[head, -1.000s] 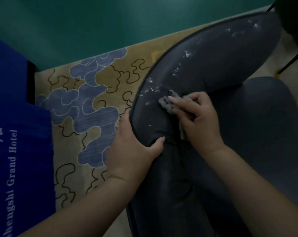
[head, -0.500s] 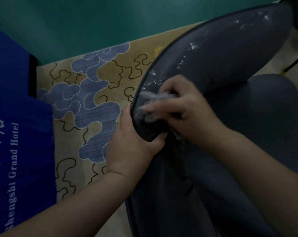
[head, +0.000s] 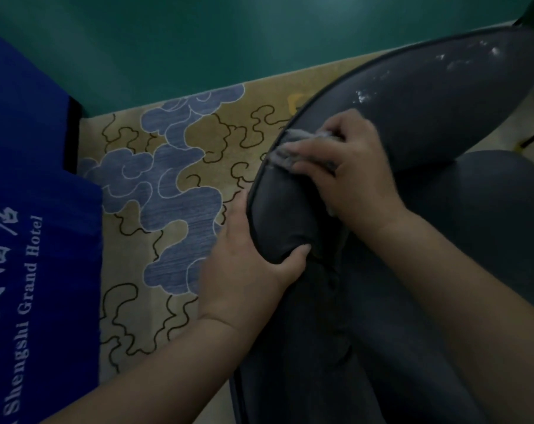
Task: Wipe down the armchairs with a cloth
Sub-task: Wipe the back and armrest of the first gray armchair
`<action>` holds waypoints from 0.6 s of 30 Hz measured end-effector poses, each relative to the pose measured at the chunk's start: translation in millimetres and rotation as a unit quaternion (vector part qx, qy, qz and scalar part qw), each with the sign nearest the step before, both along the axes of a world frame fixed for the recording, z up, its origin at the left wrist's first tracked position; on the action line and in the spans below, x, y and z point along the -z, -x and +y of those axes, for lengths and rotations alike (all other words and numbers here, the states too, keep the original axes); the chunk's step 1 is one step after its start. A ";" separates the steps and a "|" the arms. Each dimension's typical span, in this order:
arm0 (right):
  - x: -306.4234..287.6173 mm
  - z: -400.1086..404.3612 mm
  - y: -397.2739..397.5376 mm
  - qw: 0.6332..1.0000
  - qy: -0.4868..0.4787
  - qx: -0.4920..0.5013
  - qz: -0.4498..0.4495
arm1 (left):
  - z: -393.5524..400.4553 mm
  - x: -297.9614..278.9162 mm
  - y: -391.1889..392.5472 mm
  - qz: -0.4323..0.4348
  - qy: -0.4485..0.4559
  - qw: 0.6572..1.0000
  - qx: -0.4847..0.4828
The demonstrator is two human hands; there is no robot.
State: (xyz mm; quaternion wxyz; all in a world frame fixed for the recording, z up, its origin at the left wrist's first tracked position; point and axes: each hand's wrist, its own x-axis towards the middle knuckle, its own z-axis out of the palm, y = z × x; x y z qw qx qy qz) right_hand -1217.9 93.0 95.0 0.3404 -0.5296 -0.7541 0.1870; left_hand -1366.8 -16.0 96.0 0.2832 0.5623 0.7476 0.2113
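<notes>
While the left hand (head: 244,270) is keeping its place on the near end of the armrest (head: 412,111), the change is all w/ the right hand (head: 351,169): a sec ago it was rubbing lower down the armrest, half a sec ago sweeping toward the piped edge, and now it's working the cloth (head: 285,149) right at that edge, a bit further up. The stretch between the two hands is looking free of white flecks, so the pass seems to be paying off; specks (head: 363,97) are still showing further up the armrest toward the far end, so I'd judge this chair is only partly done. Left to right: blue bag (head: 30,209) w/ hotel lettering, patterned carpet (head: 174,185), then the left hand gripping the armrest, thumb curled over the top and the other fingers hidden on the outer side. Right hand is pressing the bunched grey cloth onto the armrest, fingers bent over it and clutching it, cloth poking out at the fingertips. The seat (head: 474,240) is lying just right of that.
</notes>
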 end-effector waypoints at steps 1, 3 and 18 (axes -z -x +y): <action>0.3 3.0 -7.6 0.999 0.010 0.029 0.013 | 0.0 0.0 0.4 0.000 -0.001 1.000 0.000; -2.4 1.6 -9.3 0.999 0.017 0.032 0.036 | 0.6 0.3 -0.1 0.002 -0.001 1.000 0.002; -15.7 0.7 11.7 0.990 0.042 -0.124 -0.062 | 1.9 2.6 -3.0 0.010 0.008 1.000 -0.001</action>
